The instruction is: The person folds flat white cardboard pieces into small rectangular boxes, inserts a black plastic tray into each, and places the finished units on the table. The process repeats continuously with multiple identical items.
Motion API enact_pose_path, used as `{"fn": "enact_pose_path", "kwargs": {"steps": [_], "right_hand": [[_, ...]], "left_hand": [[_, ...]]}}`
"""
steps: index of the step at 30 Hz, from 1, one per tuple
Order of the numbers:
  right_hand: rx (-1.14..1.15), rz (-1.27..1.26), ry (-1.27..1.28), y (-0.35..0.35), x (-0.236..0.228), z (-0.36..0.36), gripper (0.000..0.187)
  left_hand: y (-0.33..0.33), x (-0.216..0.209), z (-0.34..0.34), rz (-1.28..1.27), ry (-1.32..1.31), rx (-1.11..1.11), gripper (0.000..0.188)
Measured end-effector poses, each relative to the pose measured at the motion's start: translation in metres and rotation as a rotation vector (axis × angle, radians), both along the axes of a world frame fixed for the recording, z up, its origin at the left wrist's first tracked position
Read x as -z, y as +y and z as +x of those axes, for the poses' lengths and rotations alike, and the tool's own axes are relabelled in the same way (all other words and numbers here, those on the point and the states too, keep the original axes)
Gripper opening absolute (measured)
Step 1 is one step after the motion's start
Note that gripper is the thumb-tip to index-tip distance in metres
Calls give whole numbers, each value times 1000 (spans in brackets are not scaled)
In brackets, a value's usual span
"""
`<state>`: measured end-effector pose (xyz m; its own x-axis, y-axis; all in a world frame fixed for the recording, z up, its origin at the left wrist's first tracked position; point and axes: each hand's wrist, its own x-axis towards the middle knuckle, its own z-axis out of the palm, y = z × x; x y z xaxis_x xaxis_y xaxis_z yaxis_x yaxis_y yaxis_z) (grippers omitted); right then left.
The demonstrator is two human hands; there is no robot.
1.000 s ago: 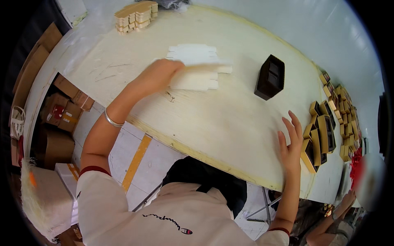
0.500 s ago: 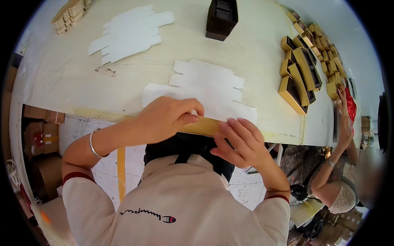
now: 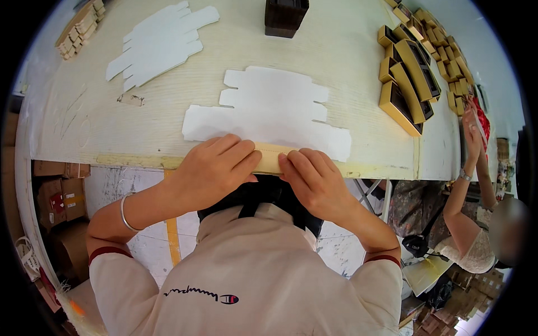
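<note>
A flat white cardboard box blank (image 3: 269, 115) with notched tabs lies in front of me, close to the table's near edge. Along its near side runs a gold cardboard strip (image 3: 270, 158), which looks like a folded side of the blank. My left hand (image 3: 219, 163) grips this strip on the left, fingers curled over it and thumb underneath. On the right, my right hand (image 3: 315, 180) pinches the same strip, with its thumb towards me. Only a short stretch of gold shows between the two hands; both ends are covered by fingers.
More white blanks (image 3: 162, 45) lie stacked at the far left, near pale slatted pieces (image 3: 81, 28). A dark brown box (image 3: 286, 18) stands at the back. Several gold boxes with dark insides (image 3: 404, 84) are piled on the right, where another person's hand (image 3: 472, 134) works.
My right hand's spread fingers have closed onto the gold strip. My left fingers have come down over it too. The view has shifted, so the table things sit higher in the picture.
</note>
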<state>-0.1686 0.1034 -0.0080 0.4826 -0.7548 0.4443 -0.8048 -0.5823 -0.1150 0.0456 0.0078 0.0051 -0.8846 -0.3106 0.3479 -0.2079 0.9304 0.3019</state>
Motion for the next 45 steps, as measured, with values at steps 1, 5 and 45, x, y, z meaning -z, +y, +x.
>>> {"fn": "enact_pose_path", "kwargs": {"steps": [1, 5, 45], "right_hand": [[8, 15, -16, 0, -2, 0, 33], [60, 339, -125, -14, -21, -3, 23], [-4, 118, -112, -8, -8, -13, 40]], "left_hand": [[-1, -1, -1, 27, -4, 4, 25], [-14, -7, -10, 113, -84, -21, 17], [-62, -4, -54, -146, 136, 21, 6]]}}
